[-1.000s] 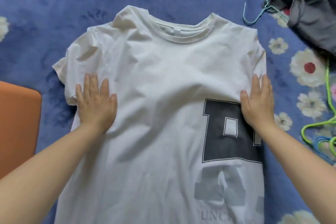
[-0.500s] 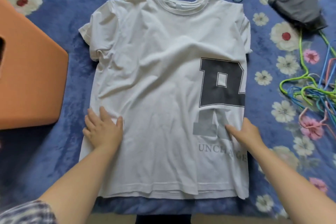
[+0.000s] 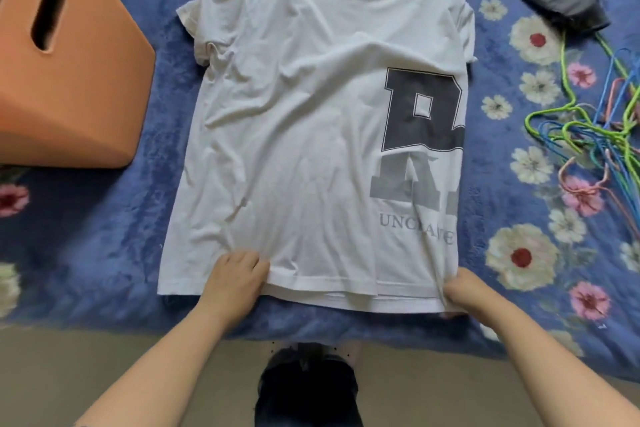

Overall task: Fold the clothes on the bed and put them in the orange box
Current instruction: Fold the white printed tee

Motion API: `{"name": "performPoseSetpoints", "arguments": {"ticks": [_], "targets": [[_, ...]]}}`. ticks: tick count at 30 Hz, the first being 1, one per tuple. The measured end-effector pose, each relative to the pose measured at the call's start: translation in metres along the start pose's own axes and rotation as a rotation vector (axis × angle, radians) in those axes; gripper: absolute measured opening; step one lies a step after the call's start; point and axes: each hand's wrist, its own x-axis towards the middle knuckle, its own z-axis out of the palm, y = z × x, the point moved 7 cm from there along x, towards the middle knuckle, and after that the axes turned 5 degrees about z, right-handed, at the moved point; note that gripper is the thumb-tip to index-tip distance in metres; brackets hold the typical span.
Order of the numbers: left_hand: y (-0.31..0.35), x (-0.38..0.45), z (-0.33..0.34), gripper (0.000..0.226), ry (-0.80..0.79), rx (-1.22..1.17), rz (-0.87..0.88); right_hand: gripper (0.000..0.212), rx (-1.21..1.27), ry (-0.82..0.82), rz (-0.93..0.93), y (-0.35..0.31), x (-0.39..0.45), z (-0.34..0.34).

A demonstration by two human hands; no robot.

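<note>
White T-shirt [image 3: 304,135]: spread front-up on bed [image 3: 104,253], hem nearest, near-side edge; orange box [image 3: 69,80] just beside left sleeve. Left hand [image 3: 235,279], right hand [image 3: 464,291]: curled on hem, seemingly pinching it. Advice: lift both corners evenly, keep hem taut, fold toward collar. Thin creased cotton, limp; plush floral blanket beneath; box smooth, rigid, slotted.

Left hand [image 3: 232,279]: bare forearm reaching forward from the lower left, palm down, fingers curled at the knuckles, gripping the hem of the white T-shirt [image 3: 311,121] left of centre.

Right hand [image 3: 465,295]: bare forearm reaching forward from the lower right, fingers bent under, pinching the hem at its right corner, cloth bunched at the fingertips.

Both hands level, well apart.
</note>
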Motion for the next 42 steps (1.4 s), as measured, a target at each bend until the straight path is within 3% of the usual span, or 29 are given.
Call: {"name": "performPoseSetpoints", "arguments": {"ticks": [2,5,7,11,14,18,20,23,25,27,30,35,42], "targets": [[0.000,0.006,-0.005,0.030,-0.058,0.007,0.081,0.018,-0.073,0.026,0.065,0.010,0.001,-0.010],[-0.005,-0.003,0.000,0.018,-0.416,0.142,0.059,0.020,-0.193,0.031,0.088,0.027,-0.003,-0.026],[-0.005,-0.008,0.003,0.023,-0.593,0.176,0.053,0.021,-0.277,0.010,0.130,0.039,-0.010,-0.032],[0.009,-0.005,0.014,0.030,-0.697,0.229,0.113,0.021,-0.512,0.033,0.173,0.046,-0.024,-0.029],[0.016,-0.006,0.021,0.033,-0.793,0.275,0.092,0.027,-0.493,0.023,0.226,0.053,-0.019,-0.018],[0.020,-0.008,0.022,0.031,-0.937,0.206,0.038,0.015,-0.449,0.241,0.286,0.055,-0.014,-0.024],[0.020,0.002,0.012,0.032,-0.889,0.143,-0.009,0.031,-0.428,0.494,0.169,0.036,-0.020,-0.040],[0.026,0.035,-0.011,0.022,-0.575,0.034,0.002,0.035,-0.574,0.714,-0.253,-0.021,-0.032,-0.043],[0.037,0.057,-0.041,0.016,-0.161,0.063,0.096,0.044,-0.618,0.685,-0.459,-0.050,-0.032,-0.029],[0.038,0.070,-0.053,0.037,-0.017,0.095,0.097,0.047,-0.692,0.571,-0.486,-0.063,-0.021,-0.017],[0.033,0.080,-0.033,0.030,-0.206,0.071,-0.042,0.040,-0.755,0.415,-0.421,-0.062,-0.004,-0.010],[0.032,0.105,-0.054,0.031,-0.382,0.116,0.099,0.030,-0.587,0.340,-0.347,-0.087,0.007,-0.051],[0.020,0.209,-0.123,0.027,-0.184,0.091,-0.005,0.023,0.023,0.491,-0.363,-0.156,0.039,-0.172]]}}
